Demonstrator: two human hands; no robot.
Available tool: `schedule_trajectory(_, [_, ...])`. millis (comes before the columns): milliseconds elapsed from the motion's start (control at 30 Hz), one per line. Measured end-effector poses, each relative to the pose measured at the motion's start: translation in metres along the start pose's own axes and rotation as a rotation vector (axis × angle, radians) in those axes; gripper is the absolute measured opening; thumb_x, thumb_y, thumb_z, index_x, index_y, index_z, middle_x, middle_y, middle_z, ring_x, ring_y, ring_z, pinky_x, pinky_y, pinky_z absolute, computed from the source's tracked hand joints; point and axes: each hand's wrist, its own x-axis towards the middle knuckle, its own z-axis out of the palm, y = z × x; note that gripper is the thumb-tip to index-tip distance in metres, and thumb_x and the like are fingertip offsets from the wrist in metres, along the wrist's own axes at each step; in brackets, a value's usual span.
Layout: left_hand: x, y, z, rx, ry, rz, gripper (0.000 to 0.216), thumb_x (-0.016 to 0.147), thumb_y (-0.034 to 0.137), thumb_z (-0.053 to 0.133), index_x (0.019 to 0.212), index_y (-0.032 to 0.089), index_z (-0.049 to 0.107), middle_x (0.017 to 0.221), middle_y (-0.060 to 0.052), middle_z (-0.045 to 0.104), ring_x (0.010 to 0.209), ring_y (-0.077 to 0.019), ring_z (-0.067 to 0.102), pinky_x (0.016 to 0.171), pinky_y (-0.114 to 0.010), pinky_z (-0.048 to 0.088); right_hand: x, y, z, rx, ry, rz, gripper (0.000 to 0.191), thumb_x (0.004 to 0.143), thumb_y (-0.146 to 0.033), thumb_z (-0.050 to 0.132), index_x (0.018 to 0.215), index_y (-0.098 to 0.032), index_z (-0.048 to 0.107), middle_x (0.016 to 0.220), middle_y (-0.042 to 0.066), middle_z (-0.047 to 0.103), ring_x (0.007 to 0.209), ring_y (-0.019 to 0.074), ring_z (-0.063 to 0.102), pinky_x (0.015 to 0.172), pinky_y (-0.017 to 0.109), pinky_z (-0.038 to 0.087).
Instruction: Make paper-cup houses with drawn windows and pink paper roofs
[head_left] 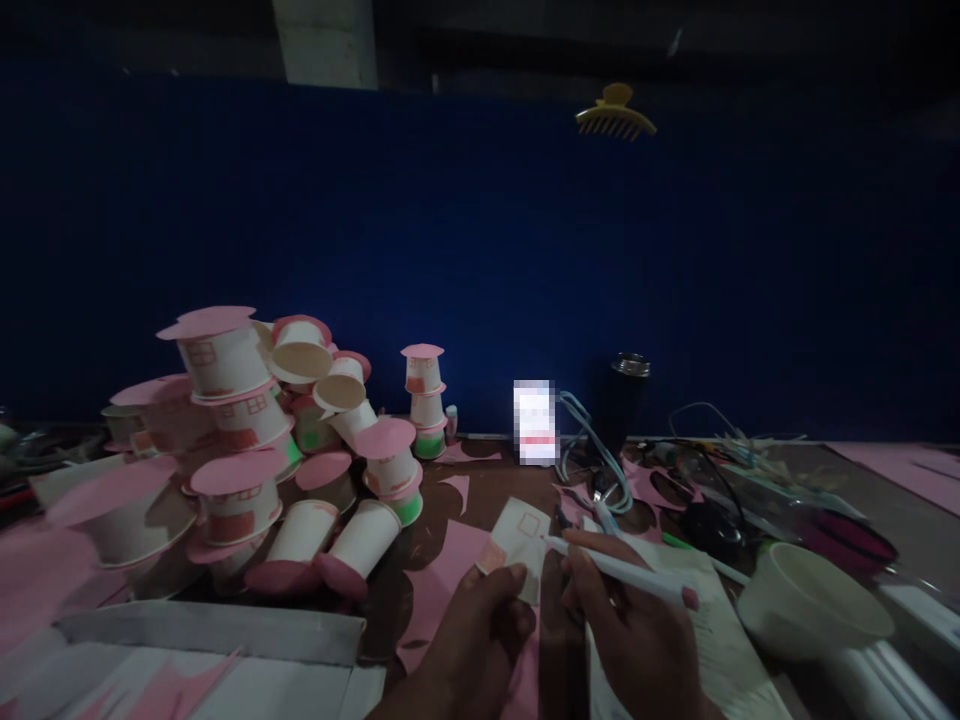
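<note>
1. Clutter is covering a brown table, with a black tumbler standing at its far edge against a dark blue wall
2. High above the tumbler, a yellow hair claw is sitting on the wall's top edge, and the room behind it is lying in darkness
3. Far to the left of the tumbler, paper cups with pink lids are piling up in a heap, several of them showing drawn pink windows
4. Just left of the tumbler, a small pixelated patch is standing, too blurred to read, while pale cables are coiling at the tumbler's foot
5. Below and left of the tumbler, pink paper sheets are lying flat on the table
6. Nearer the camera than the tumbler and slightly left, the left hand is pinching a white paper piece bearing a small pink square outline
7. Directly below the tumbler, the right hand is gripping a white pen, its tip touching that paper piece
8. Below and right of the tumbler, a stack of white cups is lying tilted, any lettering on it being too dim to read
</note>
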Motion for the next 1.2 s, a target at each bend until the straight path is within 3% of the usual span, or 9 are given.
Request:
schedule_trajectory(100, [0.0000,-0.0002,0.0011,0.000,0.001,0.001,0.010,0.067,0.008,0.070,0.062,0.012,0.063,0.049,0.003,0.055,0.045,-0.0057,0.049,0.047,-0.017,0.042,0.0008,-0.0016,0.0003,-0.017,0.023,-0.025,0.021,0.090,-0.034,0.050,0.094,-0.020,0.066,0.057,0.000,0.068,0.046,0.0157,0.065,0.042,0.023,0.051])
schedule_trajectory(333, [0.0026,-0.0017,0.0001,0.020,-0.011,0.002,0.012,0.067,0.008,0.071,0.062,0.012,0.061,0.051,0.003,0.057,0.046,-0.0054,0.050,0.048,-0.016,0.041,0.0014,-0.0020,-0.0011,-0.062,0.022,-0.088,0.020,0.090,-0.032,0.050,0.093,-0.020,0.066,0.081,0.004,0.074,0.056,0.0156,0.069,0.051,0.024,0.055])
schedule_trajectory(800, [-0.0008,-0.0001,0.0035,0.030,0.014,-0.001,0.008,0.066,0.008,0.071,0.066,0.011,0.064,0.051,0.003,0.058,0.045,-0.0050,0.049,0.046,-0.016,0.041,0.0017,-0.0023,0.0001,-0.111,0.054,-0.112,0.020,0.090,-0.034,0.050,0.089,-0.021,0.067,0.081,0.004,0.075,0.070,0.0185,0.072,0.077,0.031,0.057])
schedule_trajectory(933, [-0.0001,-0.0006,0.0028,0.037,0.022,0.003,0.009,0.065,0.008,0.072,0.066,0.011,0.064,0.049,0.003,0.055,0.044,-0.0051,0.048,0.047,-0.017,0.041,0.0015,-0.0022,-0.0003,-0.121,0.051,-0.116,0.021,0.090,-0.035,0.051,0.089,-0.022,0.067,0.080,0.003,0.075,0.064,0.0174,0.071,0.076,0.031,0.057])
schedule_trajectory(1200, [0.0023,-0.0014,-0.0019,0.084,-0.001,0.001,0.015,0.065,0.014,0.075,0.061,0.012,0.061,0.049,0.003,0.054,0.046,-0.0064,0.049,0.050,-0.019,0.041,-0.0007,-0.0006,-0.0015,-0.042,0.036,-0.032,0.021,0.090,-0.034,0.050,0.096,-0.020,0.065,0.085,0.007,0.075,0.072,0.0201,0.072,0.059,0.027,0.057])
